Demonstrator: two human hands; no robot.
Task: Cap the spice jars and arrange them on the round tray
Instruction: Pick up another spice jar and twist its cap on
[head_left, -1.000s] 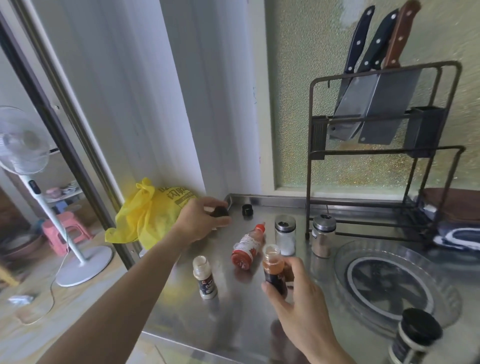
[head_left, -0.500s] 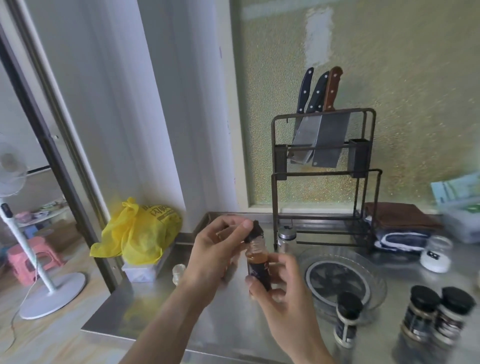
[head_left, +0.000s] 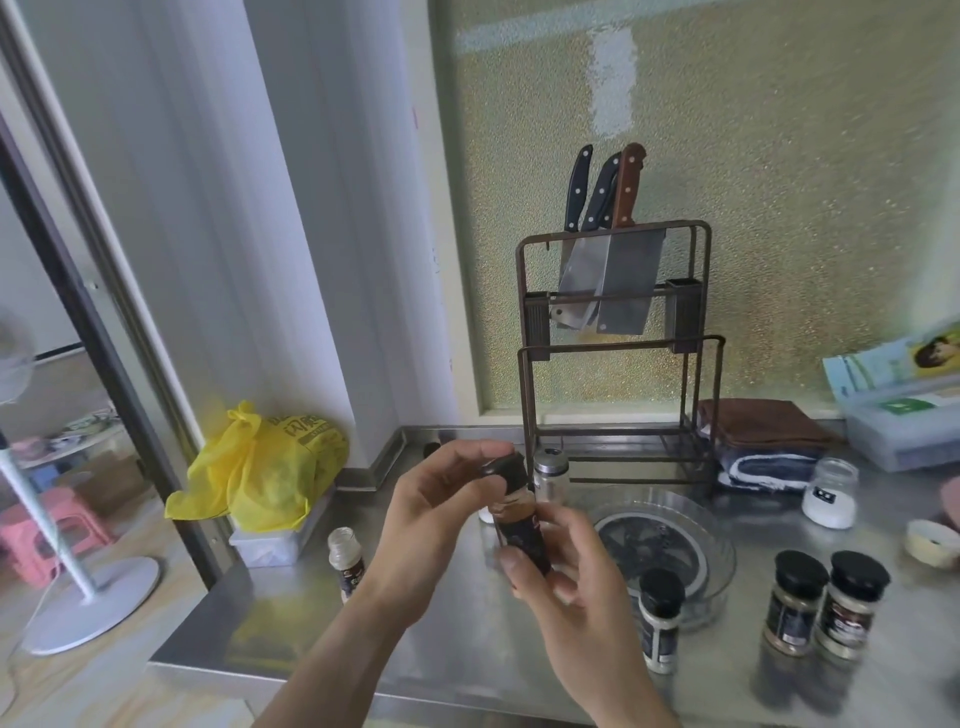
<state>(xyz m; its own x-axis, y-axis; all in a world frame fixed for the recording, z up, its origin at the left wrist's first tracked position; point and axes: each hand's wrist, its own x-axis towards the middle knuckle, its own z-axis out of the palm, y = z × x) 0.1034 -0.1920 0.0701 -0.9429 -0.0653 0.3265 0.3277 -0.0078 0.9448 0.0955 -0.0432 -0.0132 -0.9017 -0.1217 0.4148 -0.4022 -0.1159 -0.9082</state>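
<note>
Holding a spice jar (head_left: 521, 535) upright in my closed right hand (head_left: 571, 587), I see my left hand (head_left: 441, 514) pinching its black cap (head_left: 503, 467) directly over the mouth. The round tray (head_left: 722, 551) lies empty just right, nearer my right hand.

A black cap (head_left: 503, 467) tops the jar (head_left: 521, 535) of orange-brown spice with its dark label. The counter (head_left: 291, 613) is dull silver steel; the bag (head_left: 260, 467) bright yellow (printed in dark characters); the wall panel (head_left: 779, 208) speckled gold-green.
</note>
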